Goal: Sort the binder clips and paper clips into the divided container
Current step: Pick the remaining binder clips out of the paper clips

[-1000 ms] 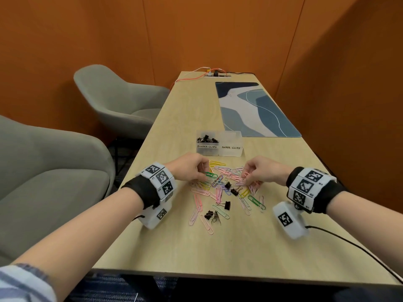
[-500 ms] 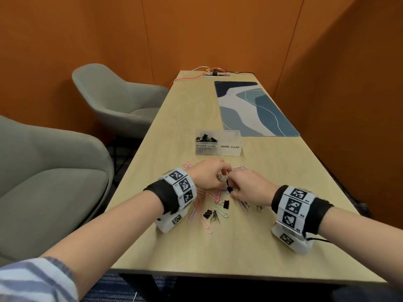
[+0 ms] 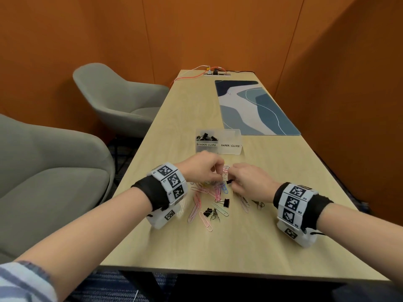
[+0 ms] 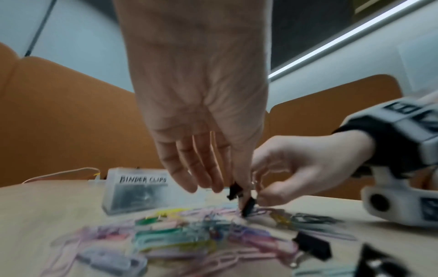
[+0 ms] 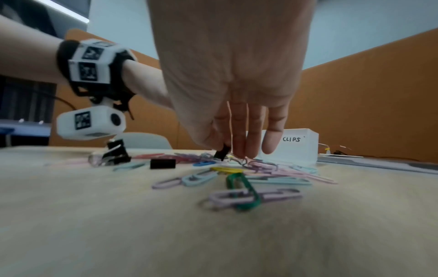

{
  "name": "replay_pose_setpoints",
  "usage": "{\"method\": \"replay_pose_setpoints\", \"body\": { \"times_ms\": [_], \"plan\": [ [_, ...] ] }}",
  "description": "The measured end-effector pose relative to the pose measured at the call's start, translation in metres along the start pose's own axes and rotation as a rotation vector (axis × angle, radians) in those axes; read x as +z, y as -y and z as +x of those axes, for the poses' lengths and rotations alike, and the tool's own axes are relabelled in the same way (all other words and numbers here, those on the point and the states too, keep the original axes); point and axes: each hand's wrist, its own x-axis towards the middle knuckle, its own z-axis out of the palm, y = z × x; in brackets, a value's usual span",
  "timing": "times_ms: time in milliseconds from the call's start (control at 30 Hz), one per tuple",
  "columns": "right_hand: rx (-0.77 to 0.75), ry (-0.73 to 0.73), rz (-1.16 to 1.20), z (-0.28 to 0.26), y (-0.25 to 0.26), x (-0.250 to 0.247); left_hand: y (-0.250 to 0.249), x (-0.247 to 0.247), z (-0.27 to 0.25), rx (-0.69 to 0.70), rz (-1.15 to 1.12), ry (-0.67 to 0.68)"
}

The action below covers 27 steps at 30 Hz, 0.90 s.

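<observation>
Coloured paper clips (image 3: 201,190) and black binder clips (image 3: 226,202) lie mixed on the table in front of the clear divided container (image 3: 218,149). Its left half, labelled BINDER CLIPS, holds several black clips (image 3: 206,137); the right half (image 3: 231,140) is labelled PAPER CLIPS. Both hands meet low over the pile. My right hand (image 3: 232,182) pinches a black binder clip (image 5: 222,152) between thumb and forefinger. My left hand (image 3: 220,173) pinches a small black clip (image 4: 234,191) at its thumb. Pink paper clips (image 3: 225,171) show between the hands.
A blue patterned desk mat (image 3: 255,107) lies beyond the container on the right. A power strip with orange cables (image 3: 214,73) sits at the far end. Two grey chairs (image 3: 117,99) (image 3: 43,171) stand left of the table. Orange walls close in behind and to the right.
A second ago the hands worked at opposite sides of the pile. They have come together over its middle, with a black binder clip now between their fingertips.
</observation>
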Motion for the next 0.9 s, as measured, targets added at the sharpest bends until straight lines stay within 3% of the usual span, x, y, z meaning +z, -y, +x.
{"method": "replay_pose_setpoints", "body": {
  "times_ms": [200,367,567,667,800,900],
  "plan": [
    [0.285,-0.144,0.380,0.003,-0.007,-0.018,-0.033,0.004,-0.019,0.064,-0.033,0.239],
    [0.370,-0.177,0.575,-0.003,-0.010,-0.024,-0.041,0.016,-0.015,0.133,0.139,0.263],
    [0.431,-0.044,0.805,-0.009,-0.009,-0.019,-0.048,0.017,-0.012,0.148,0.206,0.272],
    [0.465,0.047,0.784,-0.012,-0.010,-0.025,-0.048,0.018,-0.010,0.144,0.177,0.266],
    [0.338,0.314,0.715,-0.023,-0.002,-0.045,-0.043,0.014,-0.008,0.088,0.073,0.264],
    [0.101,0.387,0.471,-0.032,0.013,-0.047,-0.031,0.002,-0.006,0.008,-0.053,0.218]
  ]
}}
